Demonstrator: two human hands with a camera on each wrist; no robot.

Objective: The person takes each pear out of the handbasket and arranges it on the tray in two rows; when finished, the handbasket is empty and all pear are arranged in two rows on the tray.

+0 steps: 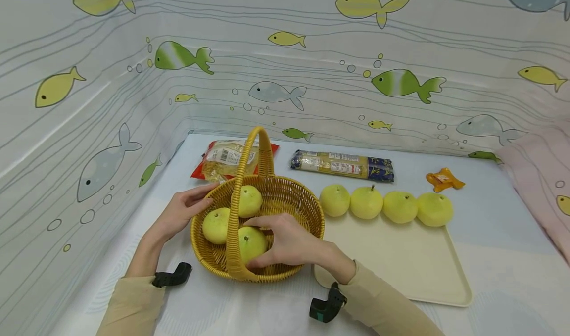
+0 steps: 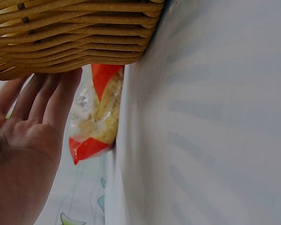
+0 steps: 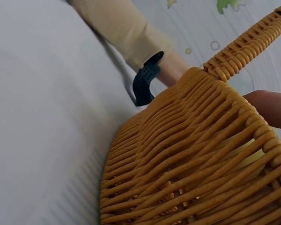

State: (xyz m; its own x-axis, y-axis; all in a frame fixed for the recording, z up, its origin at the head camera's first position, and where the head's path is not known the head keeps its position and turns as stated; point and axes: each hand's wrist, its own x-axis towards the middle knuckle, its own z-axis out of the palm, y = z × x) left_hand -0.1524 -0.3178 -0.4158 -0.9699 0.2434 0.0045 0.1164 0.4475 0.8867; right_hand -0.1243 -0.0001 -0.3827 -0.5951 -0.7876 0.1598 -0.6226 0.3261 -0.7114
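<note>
A yellow wicker basket (image 1: 289,185) with a tall arched handle stands before me. Inside it are three round yellow-green fruits with short stems. My right hand (image 1: 289,239) reaches into the basket and grips the front fruit (image 1: 251,243), thumb on the near side and fingers over the far side. The other two, the left fruit (image 1: 216,226) and the back fruit (image 1: 250,201), lie beside it. My left hand (image 1: 180,213) touches the basket's left rim. In the left wrist view, its fairly straight fingers (image 2: 61,101) lie against the wicker side.
Several more such fruits (image 1: 400,207) line the back edge of a cream tray (image 1: 401,257) on the right. Behind the basket lie a clear bag with red ends (image 1: 224,160), a long noodle pack (image 1: 340,165) and, farther right, a small orange packet (image 1: 444,179). Fish-patterned cloth walls (image 1: 334,93) enclose the table.
</note>
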